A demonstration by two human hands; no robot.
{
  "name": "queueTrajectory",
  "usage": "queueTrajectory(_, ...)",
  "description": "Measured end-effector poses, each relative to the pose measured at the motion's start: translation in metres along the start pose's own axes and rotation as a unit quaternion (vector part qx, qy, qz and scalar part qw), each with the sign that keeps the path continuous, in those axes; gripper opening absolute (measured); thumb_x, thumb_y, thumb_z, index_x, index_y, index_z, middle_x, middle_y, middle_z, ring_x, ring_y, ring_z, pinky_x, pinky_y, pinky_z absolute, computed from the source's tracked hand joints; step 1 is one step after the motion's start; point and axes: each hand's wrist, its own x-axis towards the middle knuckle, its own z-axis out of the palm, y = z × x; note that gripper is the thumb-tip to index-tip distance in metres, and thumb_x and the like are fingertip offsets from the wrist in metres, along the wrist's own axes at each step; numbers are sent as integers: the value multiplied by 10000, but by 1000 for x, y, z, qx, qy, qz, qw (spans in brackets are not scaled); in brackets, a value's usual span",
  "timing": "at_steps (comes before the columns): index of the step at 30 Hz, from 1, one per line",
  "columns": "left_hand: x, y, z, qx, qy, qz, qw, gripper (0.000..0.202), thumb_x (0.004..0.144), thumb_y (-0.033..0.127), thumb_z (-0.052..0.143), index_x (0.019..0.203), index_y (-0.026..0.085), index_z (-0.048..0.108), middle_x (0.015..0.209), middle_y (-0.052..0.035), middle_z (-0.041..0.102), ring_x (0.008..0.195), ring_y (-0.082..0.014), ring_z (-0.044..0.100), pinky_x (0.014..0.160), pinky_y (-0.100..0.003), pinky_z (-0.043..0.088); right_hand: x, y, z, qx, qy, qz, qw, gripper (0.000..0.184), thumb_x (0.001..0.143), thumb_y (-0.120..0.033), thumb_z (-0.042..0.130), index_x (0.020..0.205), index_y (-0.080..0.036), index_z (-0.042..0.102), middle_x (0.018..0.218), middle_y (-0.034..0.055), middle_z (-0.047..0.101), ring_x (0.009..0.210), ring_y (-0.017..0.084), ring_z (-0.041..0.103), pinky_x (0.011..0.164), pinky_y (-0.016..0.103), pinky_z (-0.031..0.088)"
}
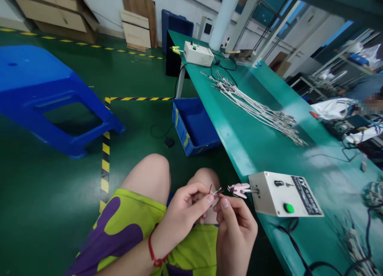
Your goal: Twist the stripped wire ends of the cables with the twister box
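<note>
Head view: the left hand [179,216], with a red string bracelet [152,249] at its wrist, and the right hand [236,236] meet above patterned shorts [119,232]. Left thumb and forefinger press together on a short wire [216,192], which lies roughly level at the fingertips, its long axis running toward the right and a metal tip poking out past them. The right fingertips [225,203] curl up just under that end; whether they pinch it cannot be told. A pink clip [238,190] sits just right of the fingers, almost touching the wire's tip, and the right hand is nearer to it. The clip leads from a white box [278,194] with a green button [289,208], on a green table [263,152] right of the fingers. Farther ahead of the fingers lies a bundle of pale wires [254,108].
</note>
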Motion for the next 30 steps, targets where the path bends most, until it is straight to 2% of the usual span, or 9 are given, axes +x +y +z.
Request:
queueTrajectory(3,3,-5,1,-29,10,-7,1000,247,976,406,725,957,165,674,675,32,549,550,-86,495,505,-188,393,-1,1,3,2,17,15,1000,195,869,-339,820,873,-153,760,729,24,669,659,147,597,605,248,459)
queueTrajectory(8,11,-10,4,-62,-2,-22,998,216,914,327,813,938,161,676,778,30,541,532,-40,378,473,-179,305,3,9,6,-8,34,15,999,270,859,-413,806,830,-157,726,735,36,684,634,157,593,600,267,472)
queueTrajectory(11,16,-9,4,-91,-18,-41,995,252,935,368,787,918,154,654,727,43,477,527,-44,311,461,-188,247,4,15,6,-14,33,23,999,292,865,-439,797,828,-158,724,721,39,685,601,152,578,565,258,460)
queueTrajectory(15,19,-2,1,-137,-58,-60,987,292,966,419,725,917,140,655,680,38,446,546,-62,305,463,-184,199,0,14,2,-32,60,6,998,260,871,-414,802,869,-158,753,727,44,698,580,142,577,522,231,454)
queueTrajectory(20,20,5,-2,-64,-106,-70,990,308,892,428,796,918,148,671,671,23,537,473,-52,407,431,-170,286,-2,2,-5,-76,86,-42,993,224,861,-382,817,888,-162,783,757,57,732,615,163,648,548,230,517)
queueTrajectory(23,22,6,-1,-13,-124,-70,990,286,894,405,783,882,145,664,646,23,549,464,-57,433,422,-166,318,0,-2,-7,-80,81,-29,993,255,844,-397,831,914,-154,795,852,96,776,685,203,710,594,261,569)
queueTrajectory(26,23,5,2,13,-96,-54,994,220,902,340,758,871,150,653,630,39,521,462,-56,419,418,-163,313,0,0,-7,-72,95,-13,993,278,862,-408,814,970,-152,800,875,106,784,683,205,716,574,258,563)
queueTrajectory(30,22,5,4,23,-60,-25,998,152,914,281,735,890,154,655,638,49,502,495,-58,413,446,-165,323,-5,5,-6,-51,106,-39,992,287,862,-401,817,992,-146,796,828,105,778,619,191,690,519,250,538)
